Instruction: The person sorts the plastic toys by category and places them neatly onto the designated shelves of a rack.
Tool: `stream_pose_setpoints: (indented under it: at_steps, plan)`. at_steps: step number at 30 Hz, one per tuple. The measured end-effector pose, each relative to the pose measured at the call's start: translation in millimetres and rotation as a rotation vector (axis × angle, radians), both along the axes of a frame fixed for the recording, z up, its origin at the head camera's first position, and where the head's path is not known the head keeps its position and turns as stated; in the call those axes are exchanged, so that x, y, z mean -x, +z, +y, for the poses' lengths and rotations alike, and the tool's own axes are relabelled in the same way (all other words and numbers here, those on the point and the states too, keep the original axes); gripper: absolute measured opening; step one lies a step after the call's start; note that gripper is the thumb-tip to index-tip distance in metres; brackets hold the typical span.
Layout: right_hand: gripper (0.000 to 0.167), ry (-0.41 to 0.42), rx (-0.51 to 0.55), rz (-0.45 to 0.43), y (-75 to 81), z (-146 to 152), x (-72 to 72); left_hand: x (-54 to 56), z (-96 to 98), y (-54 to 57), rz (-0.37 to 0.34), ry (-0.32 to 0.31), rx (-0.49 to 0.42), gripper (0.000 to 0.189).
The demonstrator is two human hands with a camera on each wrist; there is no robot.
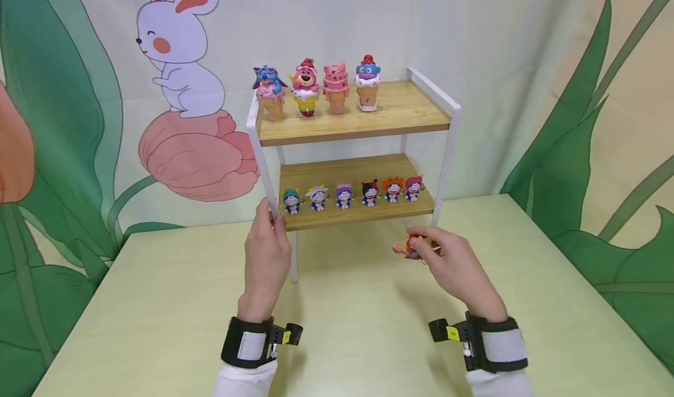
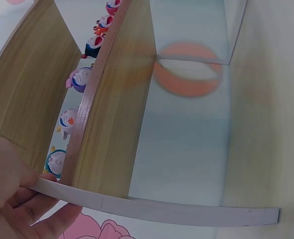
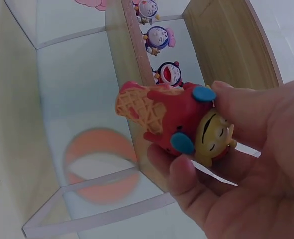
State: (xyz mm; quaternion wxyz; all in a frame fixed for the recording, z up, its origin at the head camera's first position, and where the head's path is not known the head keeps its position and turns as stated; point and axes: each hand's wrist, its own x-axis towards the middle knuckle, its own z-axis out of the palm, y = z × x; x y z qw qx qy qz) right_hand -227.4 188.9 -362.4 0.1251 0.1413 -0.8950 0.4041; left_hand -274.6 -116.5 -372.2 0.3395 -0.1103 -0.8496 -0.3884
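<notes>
My left hand (image 1: 267,248) grips the white left front leg (image 2: 151,209) of a small two-tier shelf rack, level with its lower board (image 1: 363,214). In my right hand (image 1: 457,262) I hold an ice-cream-cone figurine (image 3: 174,117) between thumb and fingers. It has a waffle cone, a red body with blue discs and a yellow face. The cone end points left in the head view, in front of and below the lower board's right end. Several small blue-and-white cat figurines (image 1: 344,196) with different hats stand in a row along that board.
Several ice-cream-cone figurines (image 1: 336,87) stand on the left and middle of the upper board (image 1: 411,107). The rack stands on a pale table (image 1: 347,327) near its back edge. Behind it hangs a printed cloth backdrop (image 1: 181,28) with a rabbit and leaves.
</notes>
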Motion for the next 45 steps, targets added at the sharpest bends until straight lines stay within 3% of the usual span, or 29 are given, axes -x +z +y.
stream_pose_setpoints:
  at_steps: [6, 11, 18, 36, 45]
  plan:
    - [0.017, -0.006, 0.058, -0.015, 6.8, -5.6, -0.6, 0.3, -0.9, 1.2, 0.007, 0.000, -0.009, 0.030]
    - [0.014, -0.023, 0.036, 0.000, 13.7, -2.3, -5.6, 0.6, 2.6, -1.2, -0.012, -0.011, -0.025, 0.031]
    - [0.011, -0.056, -0.008, 0.101, 29.7, 7.8, -6.9, 1.0, 6.1, 0.1, -0.004, -0.007, -0.031, 0.032]
    - [0.011, -0.049, -0.044, 0.289, 68.7, 18.6, -1.5, -0.8, 1.2, 0.2, -0.024, 0.012, -0.014, 0.031]
    - [0.013, -0.087, -0.087, 0.382, 101.5, 21.4, 0.6, -0.7, 0.2, -0.1, -0.018, 0.017, -0.003, 0.032]
